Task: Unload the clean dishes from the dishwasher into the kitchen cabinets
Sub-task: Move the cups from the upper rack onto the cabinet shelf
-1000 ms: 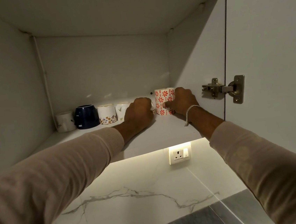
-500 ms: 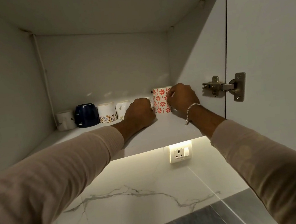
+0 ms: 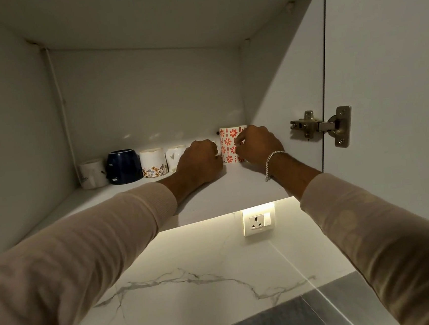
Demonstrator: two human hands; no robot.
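Evidently the right grip [image 3: 255,142] pinches the flowered mug [image 3: 228,145], upright at the right end of the row on the shelf [image 3: 237,186], and should ease it back gently before letting go; whether the curled left grip [image 3: 199,158] holds anything I cannot tell.

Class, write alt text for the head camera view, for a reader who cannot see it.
Two sleeved arms reach into an open wall cabinet, where the right hand holds a red-flowered mug at the end of a row of mugs on the shelf; the left hand, fisted, sits beside it.
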